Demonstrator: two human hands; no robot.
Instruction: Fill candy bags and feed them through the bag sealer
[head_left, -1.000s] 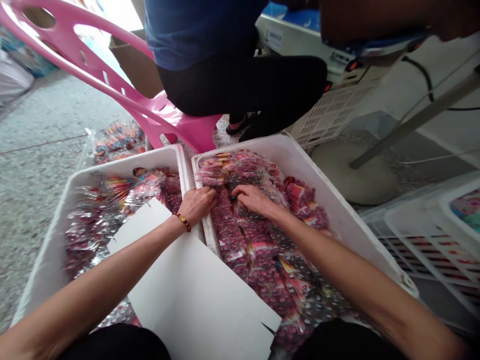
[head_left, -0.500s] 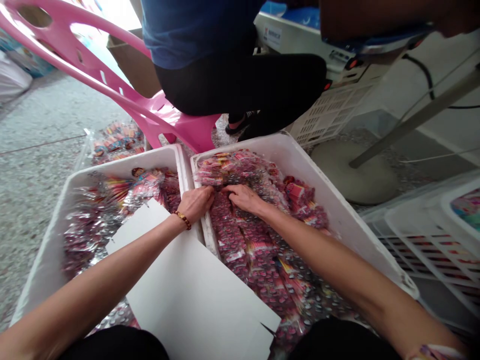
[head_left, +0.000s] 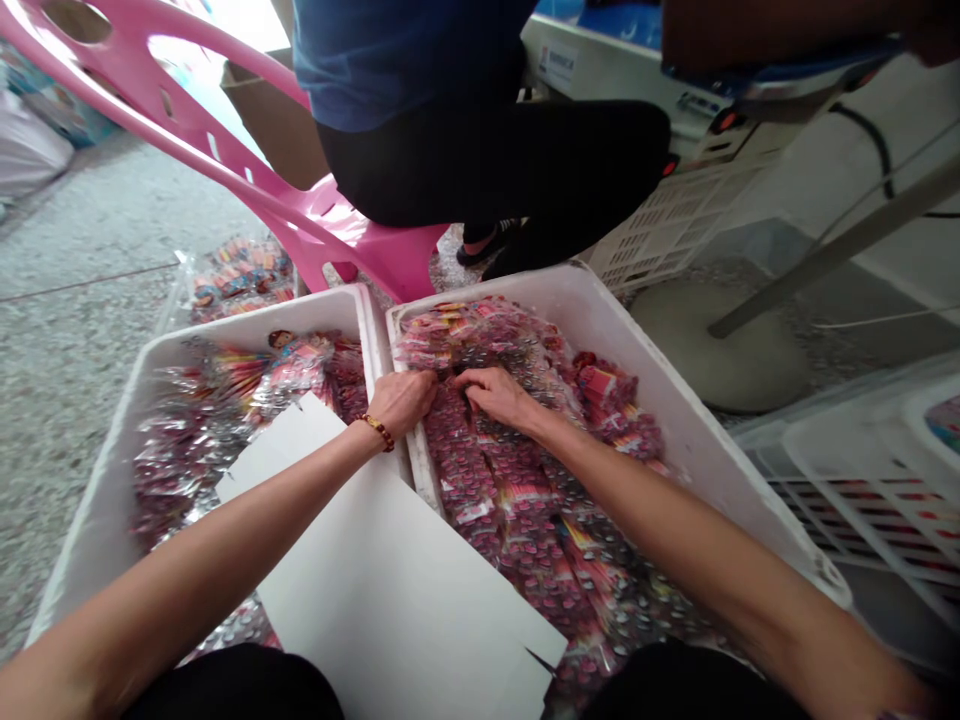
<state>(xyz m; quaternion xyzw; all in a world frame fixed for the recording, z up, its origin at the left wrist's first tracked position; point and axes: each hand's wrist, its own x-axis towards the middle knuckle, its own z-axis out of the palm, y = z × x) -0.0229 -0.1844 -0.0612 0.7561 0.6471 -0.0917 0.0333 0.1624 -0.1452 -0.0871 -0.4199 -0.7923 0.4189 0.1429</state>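
Two white plastic crates stand side by side in front of me. The right crate point(head_left: 600, 310) is packed with several shiny pink and red packets point(head_left: 517, 490) laid in rows. My left hand point(head_left: 403, 398), with a beaded bracelet on the wrist, reaches over the crate wall, fingers curled into the packets near the far end. My right hand point(head_left: 499, 395) lies close beside it, fingers bent and pressed into the same packets. The left crate point(head_left: 127, 400) holds more packets in clear wrap, partly covered by a white cardboard sheet point(head_left: 390, 570).
A person in a blue top and dark trousers sits on a pink plastic chair point(head_left: 247, 170) just beyond the crates. A bag of packets point(head_left: 236, 275) lies on the speckled floor. White slatted baskets point(head_left: 862, 480) stand at the right, with a grey pole and round base point(head_left: 720, 350) behind.
My two hands have drawn closer together among the packets at the far end of the right crate. The view has shifted slightly.
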